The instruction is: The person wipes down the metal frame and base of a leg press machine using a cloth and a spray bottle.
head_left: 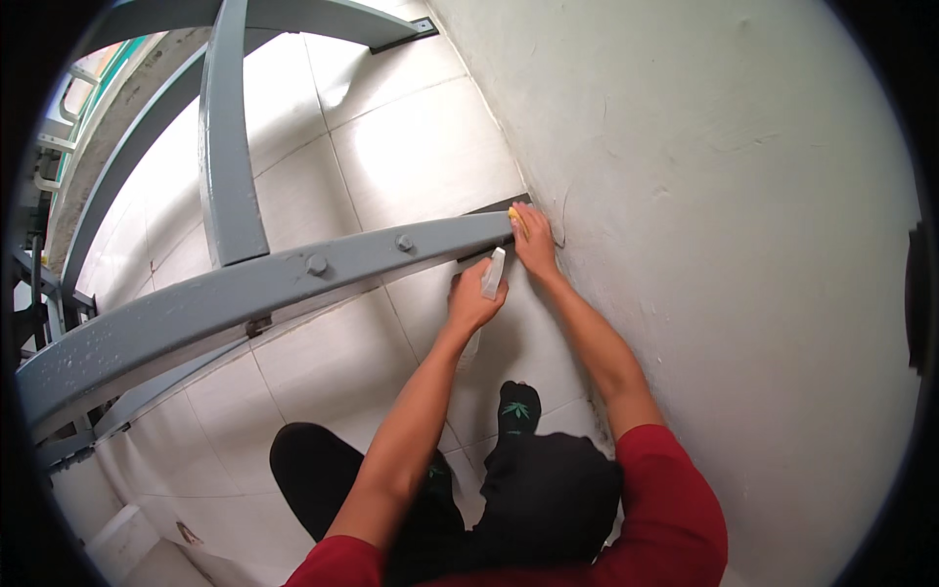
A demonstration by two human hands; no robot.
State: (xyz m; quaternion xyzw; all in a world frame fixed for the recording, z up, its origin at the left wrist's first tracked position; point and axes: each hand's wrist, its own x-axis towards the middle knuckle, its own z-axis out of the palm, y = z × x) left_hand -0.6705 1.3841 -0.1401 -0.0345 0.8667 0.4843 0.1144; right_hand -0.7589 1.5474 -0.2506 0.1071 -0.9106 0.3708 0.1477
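My left hand (473,297) grips a spray bottle by its neck, with the white trigger head (494,273) pointing toward the metal beam. Below the hand the bottle's clear body (469,348) is only faintly visible. My right hand (534,238) presses a yellow sponge or cloth (518,219) onto the far end of the grey-painted metal beam (359,253), right beside the wall. Most of the yellow piece is hidden by my fingers. Two bolt heads (316,265) stand out on the beam, and droplets dot its surface toward the left.
A plastered wall (719,183) rises close along my right side. Another grey metal bar (233,147) joins the beam from behind. Light floor tiles (433,147) lie beneath the frame. My socked foot (519,407) rests on the floor near the wall. A railing (66,117) shows at the far left.
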